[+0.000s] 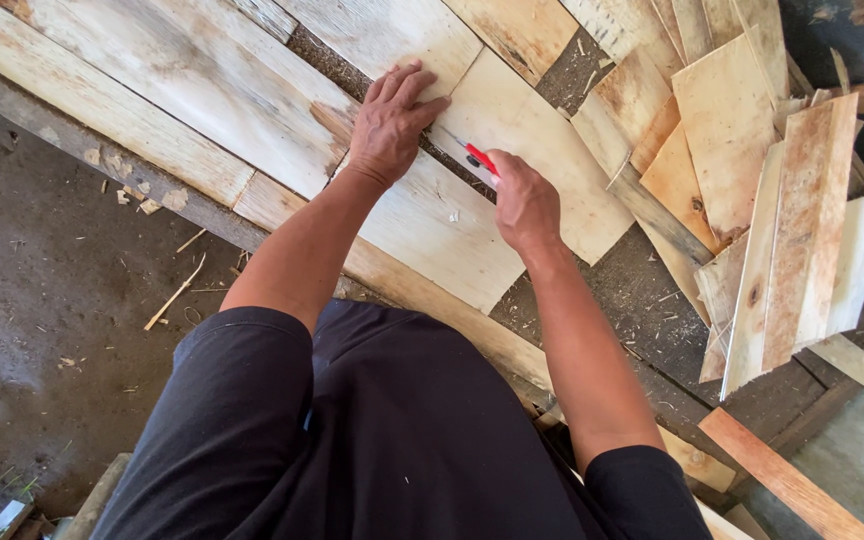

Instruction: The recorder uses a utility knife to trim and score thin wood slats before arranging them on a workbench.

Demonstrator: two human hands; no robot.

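Left fingers: the left hand (392, 125) is being laid flat at upper centre of the frame, fingers together and outstretched, pressing a thin veneer sheet (442, 225) down, apparently so that it is kept from sliding.
Right fingers: a red-handled cutter (479, 157) is being clamped in the closed right hand (524, 203); its tip is being held against the seam where the pressed sheet is met by a neighbouring sheet (527, 140).
Sheet position: the veneer is being kept flat on the wooden bench (102, 125), just below the left hand.
Edges: the sheet's lower corner is being left projecting toward the body.
Open room: space to the right is being narrowed by a pile of offcuts (782, 230); dirt floor (62, 300) is lying open at lower left.
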